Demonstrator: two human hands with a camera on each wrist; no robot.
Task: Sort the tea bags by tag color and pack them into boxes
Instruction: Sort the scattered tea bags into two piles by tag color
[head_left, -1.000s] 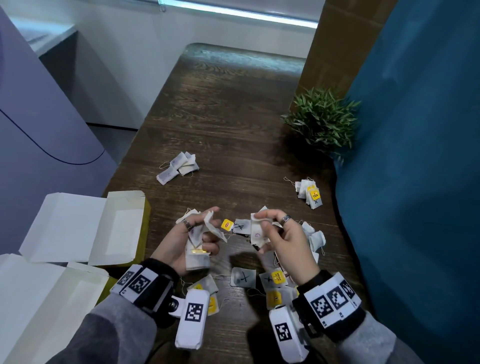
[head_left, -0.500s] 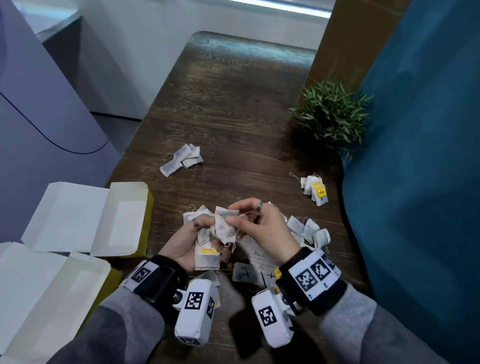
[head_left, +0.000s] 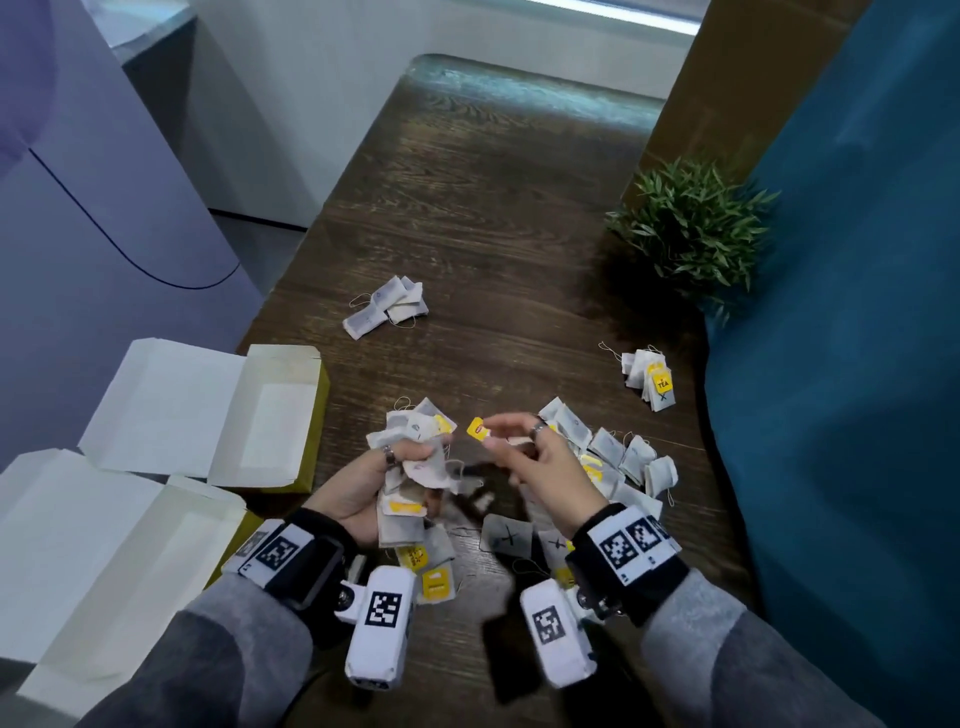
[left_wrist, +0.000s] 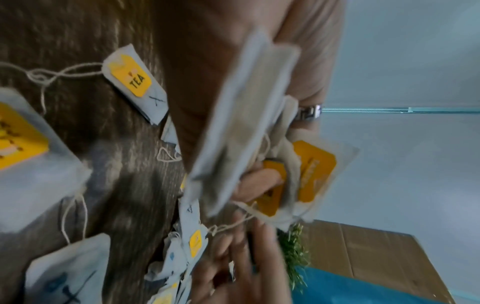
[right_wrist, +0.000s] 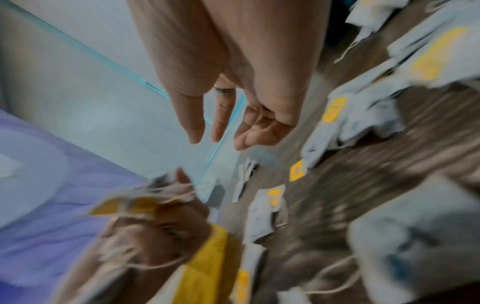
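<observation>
Head view: two cardboard boxes on my L, near box (head_left: 104, 545) and far box (head_left: 208, 410). Both lie open, lids flat, plain white inside, yellow outside. All tea bags are on the dark wood-grain table (head_left: 493, 218) or in my grip. My left hand (head_left: 358, 488) is clenched round a crumpled bunch of bags (head_left: 415, 457) with some yellow tags showing. My right hand (head_left: 545, 467) has fingers loose and holds nothing. A small yellow tag (head_left: 478, 430) sits right at my fingertips; can't tell if it touches. Loose heap (head_left: 623, 457) just R of that hand. Far small pile (head_left: 387, 306) has pale tags. The R pile (head_left: 652, 379) has a top tag reading "TEA" with a pen X below. Flat bag (head_left: 506, 535) by my R wrist also has an X. Potted plant (head_left: 691, 228) at the far R.

L wrist view: the bunch of bags (left_wrist: 246, 113) is soft papery pouches w/ strings, wrapped by my left hand (left_wrist: 221, 51). A bag on the table (left_wrist: 135, 82) reads "TEA" and has an X.

R wrist view: blurry. My right hand (right_wrist: 221, 72) has thumb and fingers apart, nothing between.
</observation>
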